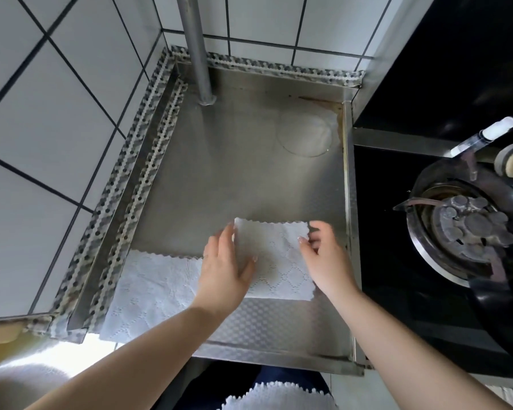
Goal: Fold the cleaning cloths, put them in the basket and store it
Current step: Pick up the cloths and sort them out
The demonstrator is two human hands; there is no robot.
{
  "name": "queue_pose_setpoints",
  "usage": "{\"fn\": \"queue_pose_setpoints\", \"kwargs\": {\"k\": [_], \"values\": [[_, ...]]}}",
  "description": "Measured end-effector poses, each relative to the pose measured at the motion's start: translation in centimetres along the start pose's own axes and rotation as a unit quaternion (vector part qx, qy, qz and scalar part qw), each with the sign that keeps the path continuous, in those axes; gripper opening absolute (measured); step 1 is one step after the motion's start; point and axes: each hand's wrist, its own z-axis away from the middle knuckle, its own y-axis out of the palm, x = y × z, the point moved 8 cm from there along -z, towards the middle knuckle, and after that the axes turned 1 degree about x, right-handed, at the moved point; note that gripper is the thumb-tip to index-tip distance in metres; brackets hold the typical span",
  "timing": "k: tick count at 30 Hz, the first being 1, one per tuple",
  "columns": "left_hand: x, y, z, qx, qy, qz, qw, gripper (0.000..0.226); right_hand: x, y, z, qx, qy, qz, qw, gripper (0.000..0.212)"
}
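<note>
Head view: steel counter (249, 173), lower centre of frame.
Folded cloth (274, 261): white, thin, limp, light; lies flat on counter, scalloped edges.
Left hand (224, 261): fingers straight, pressing cloth's left edge.
Right hand (323, 253): fingers loosely curled at right edge; pinch uncertain.
Second cloth (154, 288): unfolded, lower left.
Best hold: corners, likely; crumples elsewhere.
Basket: not visible.

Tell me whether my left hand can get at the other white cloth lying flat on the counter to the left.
Probably yes. The left hand rests on the folded cloth, right beside the flat cloth, whose edge runs under that forearm. Nothing lies on it or between them.
</note>
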Motion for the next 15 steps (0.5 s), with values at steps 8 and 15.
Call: {"fn": "queue_pose_setpoints", "kwargs": {"k": [8, 15], "values": [[-1.5, 5.1, -0.7, 0.108, 0.095, -0.286, 0.947, 0.065, 5.6, 4.6, 3.1, 0.026, -0.234, 0.212, 0.948, 0.055], [0.4, 5.8, -1.1, 0.119, 0.105, -0.323, 0.933, 0.058, 1.9, 6.2, 2.4, 0.076, -0.219, 0.309, 0.922, 0.057]]}}
